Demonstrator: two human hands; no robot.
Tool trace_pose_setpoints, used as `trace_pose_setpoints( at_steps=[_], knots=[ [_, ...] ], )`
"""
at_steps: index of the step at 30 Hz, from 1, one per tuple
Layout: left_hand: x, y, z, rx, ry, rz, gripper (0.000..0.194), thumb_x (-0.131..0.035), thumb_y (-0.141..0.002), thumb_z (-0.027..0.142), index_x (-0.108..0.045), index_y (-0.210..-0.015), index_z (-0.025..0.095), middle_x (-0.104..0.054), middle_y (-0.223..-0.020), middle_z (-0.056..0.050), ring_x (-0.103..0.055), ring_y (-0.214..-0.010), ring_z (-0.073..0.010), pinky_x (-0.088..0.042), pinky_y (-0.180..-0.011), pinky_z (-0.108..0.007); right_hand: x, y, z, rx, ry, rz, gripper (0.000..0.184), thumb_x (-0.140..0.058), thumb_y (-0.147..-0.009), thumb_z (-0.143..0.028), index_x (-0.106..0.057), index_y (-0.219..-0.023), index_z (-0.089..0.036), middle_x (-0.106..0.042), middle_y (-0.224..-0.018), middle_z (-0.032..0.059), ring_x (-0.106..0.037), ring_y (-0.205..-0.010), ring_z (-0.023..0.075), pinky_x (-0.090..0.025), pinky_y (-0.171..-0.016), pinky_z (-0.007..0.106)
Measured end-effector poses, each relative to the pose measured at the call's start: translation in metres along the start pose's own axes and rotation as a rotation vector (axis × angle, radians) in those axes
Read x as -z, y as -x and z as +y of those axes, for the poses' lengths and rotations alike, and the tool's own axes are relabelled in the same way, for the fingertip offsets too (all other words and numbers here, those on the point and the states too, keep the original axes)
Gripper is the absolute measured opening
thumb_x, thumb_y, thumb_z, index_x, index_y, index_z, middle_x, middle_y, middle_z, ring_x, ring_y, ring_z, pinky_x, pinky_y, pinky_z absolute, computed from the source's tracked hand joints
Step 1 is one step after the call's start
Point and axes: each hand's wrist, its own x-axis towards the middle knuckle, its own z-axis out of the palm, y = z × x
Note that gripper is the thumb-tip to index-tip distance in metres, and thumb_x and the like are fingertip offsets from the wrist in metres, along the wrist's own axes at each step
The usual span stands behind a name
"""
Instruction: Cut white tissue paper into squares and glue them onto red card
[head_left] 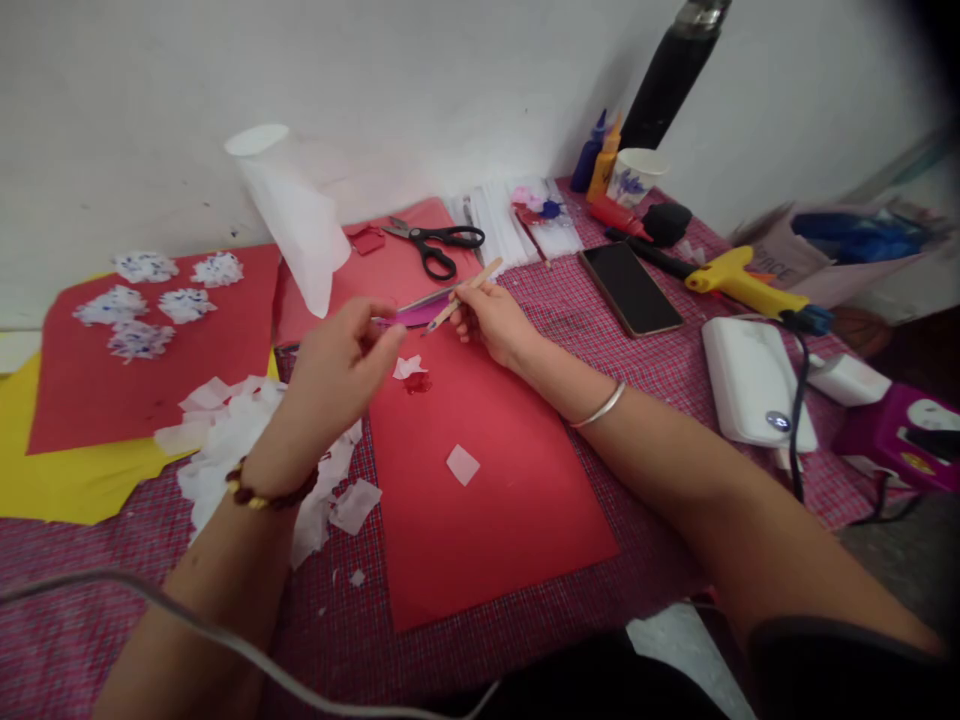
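Observation:
My right hand (491,318) pinches a slim wooden stick (478,280) whose lower tip is dark. My left hand (349,350) is beside it, thumb and forefinger apart, near a purple strip (420,314) and a thin grey rod; whether it touches them is unclear. Below the hands lies a red sheet (495,530). On it are a crumpled pale tissue piece (409,367), a wet red blob (418,383) and a flat pale tissue square (463,465). A heap of white tissue squares (225,430) lies partly under my left forearm.
Black scissors (442,237) lie behind the hands, near a rolled white sheet (292,210). Several speckled tissue puffs (137,340) sit on another red sheet at left. A phone (631,288), yellow glue gun (742,282) and white power bank (754,385) are at right. A cable crosses the foreground.

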Motion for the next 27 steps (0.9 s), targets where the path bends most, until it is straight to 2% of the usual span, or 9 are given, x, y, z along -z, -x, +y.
trace_pose_setpoints(
  at_steps=[1,4,6,8,13,17,21,24,27],
  knots=[
    [0.001,0.006,0.010,-0.052,-0.011,-0.061,0.021,-0.057,-0.087,0.034,-0.063,-0.102,0.021,-0.056,-0.065,0.002,-0.049,-0.055,-0.0151,-0.034,-0.054,-0.028,0.001,-0.001,0.000,-0.002,-0.012,-0.005,0.027,-0.040,-0.100,-0.015,-0.050,-0.076,-0.018,-0.055,-0.048,-0.0064,-0.046,-0.037,0.0068,-0.036,-0.038,0.017],
    [-0.004,0.023,0.029,-0.219,0.013,-0.422,0.012,-0.059,-0.085,0.029,-0.064,-0.094,0.023,-0.064,-0.074,0.000,-0.056,-0.062,-0.0159,-0.040,-0.059,-0.029,0.002,-0.001,-0.001,0.009,-0.013,-0.021,0.026,-0.041,-0.100,-0.016,-0.050,-0.076,-0.018,-0.055,-0.048,-0.0064,-0.046,-0.037,0.0063,-0.037,-0.039,0.016],
    [-0.013,0.033,0.031,-0.283,-0.045,-0.629,0.011,-0.059,-0.083,0.024,-0.064,-0.092,0.023,-0.066,-0.082,-0.002,-0.060,-0.072,-0.0182,-0.043,-0.066,-0.030,0.001,0.000,-0.001,0.014,0.000,-0.023,0.026,-0.042,-0.101,-0.016,-0.050,-0.076,-0.018,-0.054,-0.048,-0.0070,-0.046,-0.037,0.0055,-0.036,-0.039,0.015],
    [-0.022,0.041,0.027,-0.277,-0.139,-0.738,0.018,-0.057,-0.080,0.019,-0.063,-0.097,0.022,-0.065,-0.094,-0.005,-0.062,-0.084,-0.0208,-0.045,-0.073,-0.032,0.000,0.001,-0.001,0.014,0.010,-0.023,0.027,-0.042,-0.101,-0.015,-0.049,-0.075,-0.018,-0.053,-0.046,-0.0076,-0.046,-0.036,0.0052,-0.036,-0.038,0.014],
    [-0.036,0.053,0.013,-0.094,-0.208,-0.736,0.026,-0.056,-0.079,0.019,-0.056,-0.105,0.018,-0.061,-0.102,-0.007,-0.059,-0.084,-0.0205,-0.044,-0.072,-0.033,-0.001,0.000,0.002,0.033,0.021,-0.040,0.027,-0.042,-0.100,-0.014,-0.048,-0.075,-0.018,-0.054,-0.046,-0.0072,-0.046,-0.037,0.0056,-0.037,-0.037,0.014],
    [-0.041,0.058,0.013,-0.030,-0.101,-0.738,0.003,-0.054,-0.079,0.016,-0.055,-0.081,0.019,-0.055,-0.084,-0.002,-0.053,-0.069,-0.0146,-0.039,-0.064,-0.029,0.000,-0.001,0.004,0.060,0.034,-0.049,0.025,-0.042,-0.100,-0.013,-0.047,-0.076,-0.019,-0.054,-0.047,-0.0073,-0.046,-0.037,0.0060,-0.037,-0.036,0.014],
    [-0.041,0.066,0.014,-0.005,0.049,-0.645,0.010,-0.052,-0.074,0.011,-0.050,-0.068,0.018,-0.052,-0.081,-0.001,-0.051,-0.068,-0.0129,-0.039,-0.065,-0.028,0.000,-0.001,0.004,0.056,0.039,-0.043,0.025,-0.042,-0.100,-0.014,-0.047,-0.076,-0.020,-0.053,-0.046,-0.0073,-0.046,-0.036,0.0061,-0.037,-0.036,0.014],
    [-0.035,0.072,0.015,0.024,0.179,-0.562,0.009,-0.051,-0.075,0.012,-0.049,-0.071,0.019,-0.055,-0.086,-0.002,-0.054,-0.076,-0.0144,-0.042,-0.070,-0.029,0.000,0.000,0.003,0.068,0.035,-0.047,0.026,-0.042,-0.100,-0.014,-0.047,-0.075,-0.019,-0.053,-0.047,-0.0068,-0.046,-0.036,0.0062,-0.038,-0.036,0.014],
    [-0.032,0.072,0.019,0.024,0.143,-0.552,0.009,-0.050,-0.078,0.013,-0.055,-0.083,0.019,-0.058,-0.086,-0.002,-0.055,-0.076,-0.0153,-0.043,-0.070,-0.030,0.000,0.000,0.004,0.082,0.048,-0.047,0.027,-0.042,-0.100,-0.013,-0.047,-0.074,-0.019,-0.053,-0.047,-0.0070,-0.046,-0.036,0.0060,-0.038,-0.036,0.014]
  ],
)
